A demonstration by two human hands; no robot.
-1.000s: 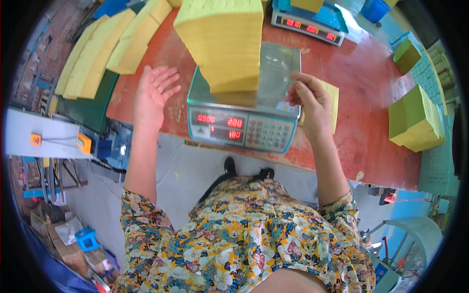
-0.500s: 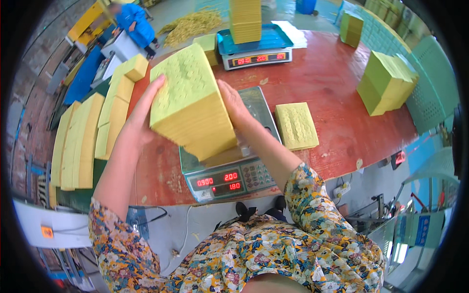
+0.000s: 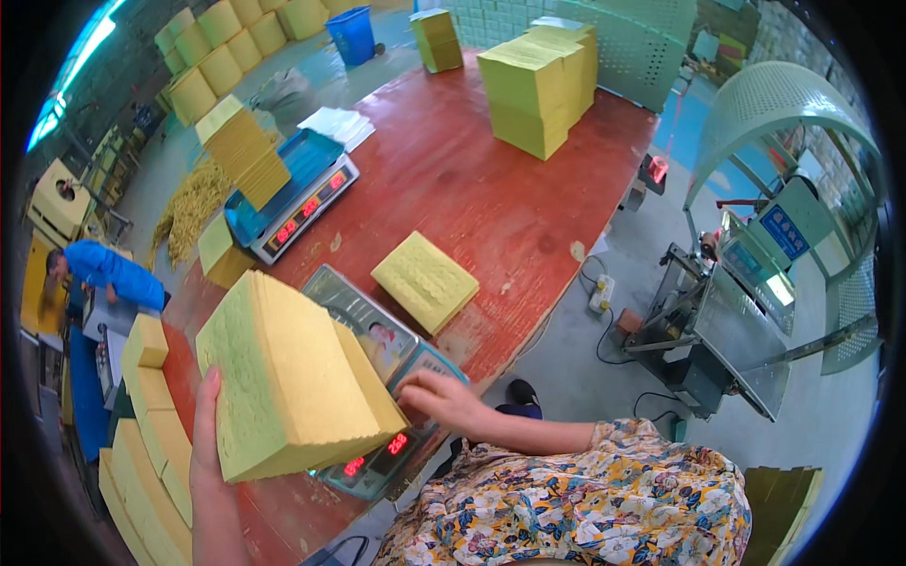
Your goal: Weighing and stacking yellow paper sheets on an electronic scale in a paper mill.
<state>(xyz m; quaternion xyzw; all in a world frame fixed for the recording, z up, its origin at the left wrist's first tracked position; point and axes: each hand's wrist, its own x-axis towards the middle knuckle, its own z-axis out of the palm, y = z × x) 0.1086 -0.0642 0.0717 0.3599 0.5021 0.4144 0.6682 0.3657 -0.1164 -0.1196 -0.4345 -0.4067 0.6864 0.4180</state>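
Right fingers (image 3: 415, 389) now lower, grip unclear, at yellow stack (image 3: 293, 377) in half-hidden left fingers (image 3: 209, 394)

grey floor (image 3: 566, 363) | worn red table (image 3: 429, 184) | bright light strip (image 3: 83, 68)

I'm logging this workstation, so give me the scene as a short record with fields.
Left hand: against the left side of a large yellow paper block
Right hand: partly closed at the block's right edge; contact unclear
Near scale: silver-and-teal electronic scale, partly behind the block
Surface: red table
Beyond: blue-tray scale bearing a yellow paper stack
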